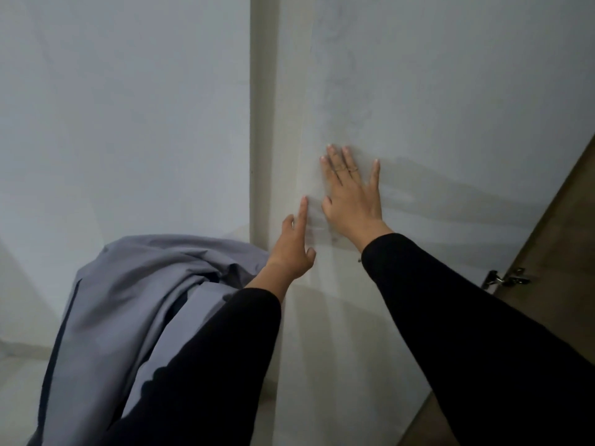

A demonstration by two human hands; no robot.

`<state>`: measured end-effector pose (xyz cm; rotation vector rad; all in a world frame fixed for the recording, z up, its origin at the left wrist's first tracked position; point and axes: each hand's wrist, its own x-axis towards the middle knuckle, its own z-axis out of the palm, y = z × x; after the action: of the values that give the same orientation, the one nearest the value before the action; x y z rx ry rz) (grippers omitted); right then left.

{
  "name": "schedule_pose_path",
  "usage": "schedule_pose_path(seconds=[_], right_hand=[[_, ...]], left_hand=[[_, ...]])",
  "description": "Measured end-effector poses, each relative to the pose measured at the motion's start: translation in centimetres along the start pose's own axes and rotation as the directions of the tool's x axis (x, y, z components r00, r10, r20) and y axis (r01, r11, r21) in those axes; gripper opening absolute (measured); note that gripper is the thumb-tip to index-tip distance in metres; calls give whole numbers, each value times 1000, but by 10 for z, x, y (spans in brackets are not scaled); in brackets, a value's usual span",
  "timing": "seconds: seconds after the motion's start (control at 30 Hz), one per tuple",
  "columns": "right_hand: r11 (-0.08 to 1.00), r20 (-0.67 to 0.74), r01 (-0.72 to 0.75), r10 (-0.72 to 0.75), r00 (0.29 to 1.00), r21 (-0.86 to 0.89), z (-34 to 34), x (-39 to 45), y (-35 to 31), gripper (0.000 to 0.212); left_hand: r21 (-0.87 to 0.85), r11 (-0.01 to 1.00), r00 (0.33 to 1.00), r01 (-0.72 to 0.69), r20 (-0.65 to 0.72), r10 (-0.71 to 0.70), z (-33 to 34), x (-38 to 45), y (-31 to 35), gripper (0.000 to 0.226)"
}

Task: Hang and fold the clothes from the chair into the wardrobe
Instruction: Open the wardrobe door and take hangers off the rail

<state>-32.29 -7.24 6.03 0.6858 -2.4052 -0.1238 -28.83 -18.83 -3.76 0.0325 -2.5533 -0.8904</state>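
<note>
My right hand point(351, 194) lies flat on the one white door point(450, 107), my left hand point(294, 246) points one finger, holding nothing, beside one grey cloth point(135, 300).

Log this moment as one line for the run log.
right hand: flat on wardrobe door | left hand: forefinger touching door | grey garment: draped over left arm | hinge: visible

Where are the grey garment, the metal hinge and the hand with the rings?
grey garment point(135, 304): head view, on its draped folds.
metal hinge point(504, 280): head view, on its shiny arm.
right hand point(352, 196): head view, on its back, rings on fingers.
</note>
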Motion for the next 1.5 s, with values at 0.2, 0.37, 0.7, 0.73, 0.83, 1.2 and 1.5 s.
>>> schedule_pose_path(seconds=[0.2,0.37,0.7,0.73,0.83,1.2,1.5], right_hand=[[999,104,-49,48,993,12,-1,-1,6,68],[989,122,-148,145,982,13,-12,-4,8,68],[864,-64,-497,493,867,-77,-92,-46,51,69],[847,-80,-524,518,851,-90,-102,-54,59,69],[784,-129,-607,593,795,-132,-133,-78,83,68],[584,-379,-744,640,668,-325,-231,-146,171,69],[477,-491,-848,695,525,-231,-274,-155,240,67]], left_hand=[[-27,999,997,32,74,-30,-4,13,-6,104],[12,999,999,-37,2,37,-10,8,3,91],[86,908,909,-411,-32,415,-23,23,90,79],[62,898,899,-435,-28,437,-21,24,102,79],[-9,860,860,-510,-14,510,-15,22,145,78],[-298,676,715,-674,-30,699,17,18,320,74],[-432,589,678,-683,-78,731,23,40,435,67]])
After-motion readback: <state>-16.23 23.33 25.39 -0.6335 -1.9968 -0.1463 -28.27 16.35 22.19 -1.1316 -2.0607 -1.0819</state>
